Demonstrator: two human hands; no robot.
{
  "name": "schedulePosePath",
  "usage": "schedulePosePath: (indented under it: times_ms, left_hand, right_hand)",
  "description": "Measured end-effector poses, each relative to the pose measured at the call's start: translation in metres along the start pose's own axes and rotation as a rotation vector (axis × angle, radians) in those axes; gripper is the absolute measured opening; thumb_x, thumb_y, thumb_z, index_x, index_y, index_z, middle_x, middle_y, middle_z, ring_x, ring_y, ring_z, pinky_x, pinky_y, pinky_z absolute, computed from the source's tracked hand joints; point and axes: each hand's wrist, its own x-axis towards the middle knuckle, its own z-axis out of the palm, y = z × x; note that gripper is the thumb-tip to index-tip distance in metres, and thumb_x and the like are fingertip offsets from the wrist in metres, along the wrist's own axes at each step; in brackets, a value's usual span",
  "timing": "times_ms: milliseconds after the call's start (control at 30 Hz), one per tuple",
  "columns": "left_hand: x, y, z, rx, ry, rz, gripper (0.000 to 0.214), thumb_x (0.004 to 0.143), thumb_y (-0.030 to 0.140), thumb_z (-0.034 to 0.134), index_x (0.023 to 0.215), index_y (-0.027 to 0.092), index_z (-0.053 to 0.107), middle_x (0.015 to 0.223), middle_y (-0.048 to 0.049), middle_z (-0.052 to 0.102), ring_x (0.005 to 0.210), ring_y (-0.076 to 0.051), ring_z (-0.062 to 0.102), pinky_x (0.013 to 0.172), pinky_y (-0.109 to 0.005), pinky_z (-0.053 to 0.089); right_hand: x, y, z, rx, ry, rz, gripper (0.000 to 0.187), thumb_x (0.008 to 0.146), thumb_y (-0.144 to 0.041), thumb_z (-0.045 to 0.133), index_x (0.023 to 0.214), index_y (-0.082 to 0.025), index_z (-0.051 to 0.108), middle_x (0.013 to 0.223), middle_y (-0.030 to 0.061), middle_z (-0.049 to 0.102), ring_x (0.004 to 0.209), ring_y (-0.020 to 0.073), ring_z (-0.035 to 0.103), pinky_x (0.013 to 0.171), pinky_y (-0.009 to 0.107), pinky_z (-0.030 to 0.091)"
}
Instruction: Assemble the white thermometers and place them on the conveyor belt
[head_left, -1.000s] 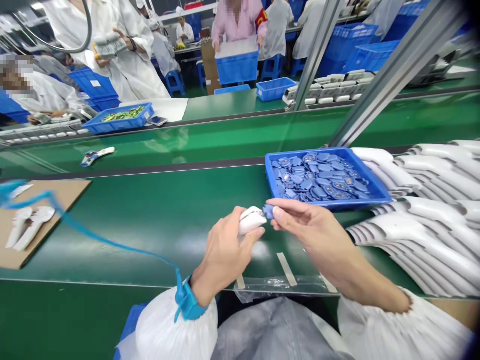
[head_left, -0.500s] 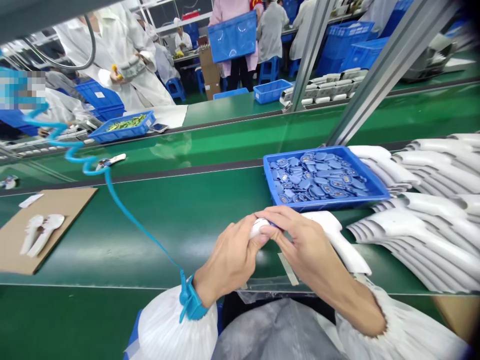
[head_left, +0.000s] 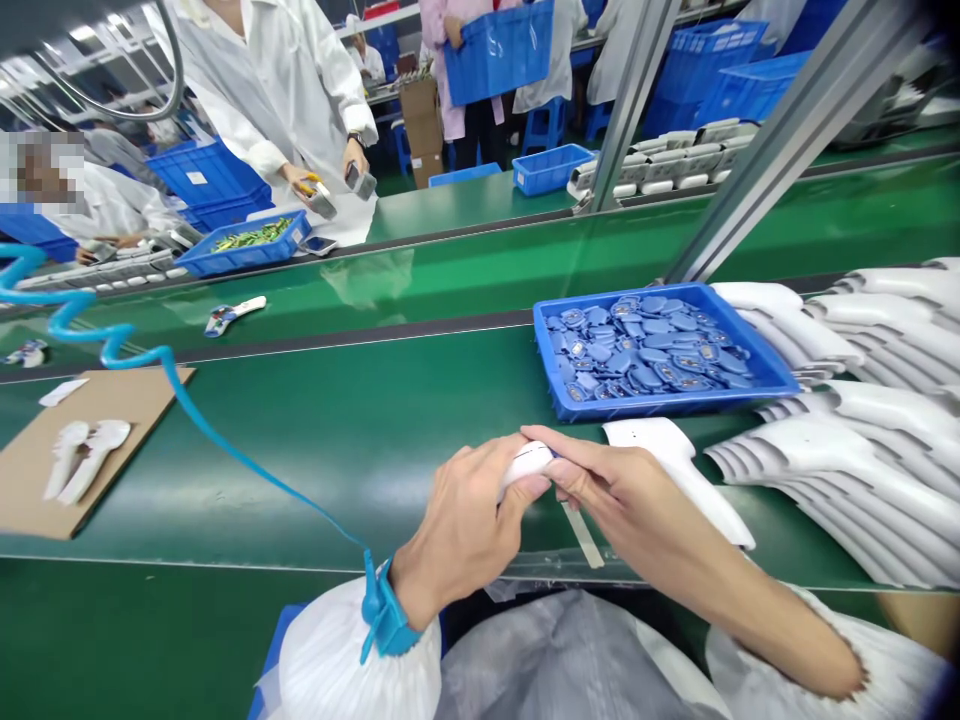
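Note:
My left hand [head_left: 472,510] is wrapped round a white plastic housing shell [head_left: 529,460], its rounded top showing between the fingers. My right hand [head_left: 611,490] is closed at the shell's right end, its fingertips gripping a small blue plastic part [head_left: 555,455] that is mostly hidden. A blue wrist strap [head_left: 390,615] with a coiled cord circles my left wrist. Just right of my hands, a single white handle-shaped shell [head_left: 679,470] lies on the green work surface [head_left: 337,440]. Behind it stands a blue tray [head_left: 675,404] full of small blue plastic parts.
Stacked white shells [head_left: 847,460] fill the right side. A cardboard sheet [head_left: 30,480] at left bears two white shell pieces [head_left: 90,460]. Across the green belt [head_left: 450,280], a co-worker in a white coat [head_left: 277,90] handles grey devices. A metal post [head_left: 795,130] slants at right.
My right hand's fingers have shifted at the shell's end, and more of the white shell shows. Across the belt, the co-worker's hands have lowered and parted. The view has shifted slightly.

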Motion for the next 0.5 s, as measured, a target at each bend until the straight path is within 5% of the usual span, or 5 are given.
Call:
schedulePosePath:
  times_ms: [167, 400, 500]
  left_hand:
    - [0.001, 0.002, -0.007, -0.078, -0.067, -0.079, 0.027, 0.105, 0.038, 0.049, 0.127, 0.028, 0.061, 0.112, 0.0015, 0.072, 0.098, -0.020, 0.064, 0.084, -0.033, 0.046]
    - [-0.001, 0.007, -0.008, -0.154, -0.076, -0.164, 0.028, 0.106, 0.039, 0.047, 0.126, 0.025, 0.061, 0.112, -0.0001, 0.071, 0.095, -0.018, 0.063, 0.083, -0.030, 0.044]
    - [-0.001, 0.008, -0.007, -0.204, -0.061, -0.175, 0.028, 0.106, 0.040, 0.045, 0.122, 0.024, 0.061, 0.105, 0.0000, 0.070, 0.090, -0.017, 0.062, 0.082, -0.030, 0.044]
  right_hand:
    - [-0.002, 0.003, -0.005, -0.018, -0.031, 0.069, 0.046, 0.099, -0.042, 0.048, 0.136, -0.021, 0.067, 0.074, -0.0009, 0.073, 0.064, 0.0159, 0.065, 0.061, 0.030, 0.056]
    - [-0.005, 0.000, 0.010, 0.024, 0.262, 0.027, 0.037, 0.093, -0.032, 0.056, 0.122, -0.019, 0.075, 0.095, 0.0026, 0.079, 0.066, 0.0139, 0.067, 0.064, 0.028, 0.056]
    - [-0.007, 0.003, 0.019, 0.089, 0.334, 0.095, 0.035, 0.092, -0.036, 0.059, 0.120, -0.023, 0.076, 0.089, 0.0003, 0.079, 0.062, 0.0130, 0.065, 0.063, 0.027, 0.055]
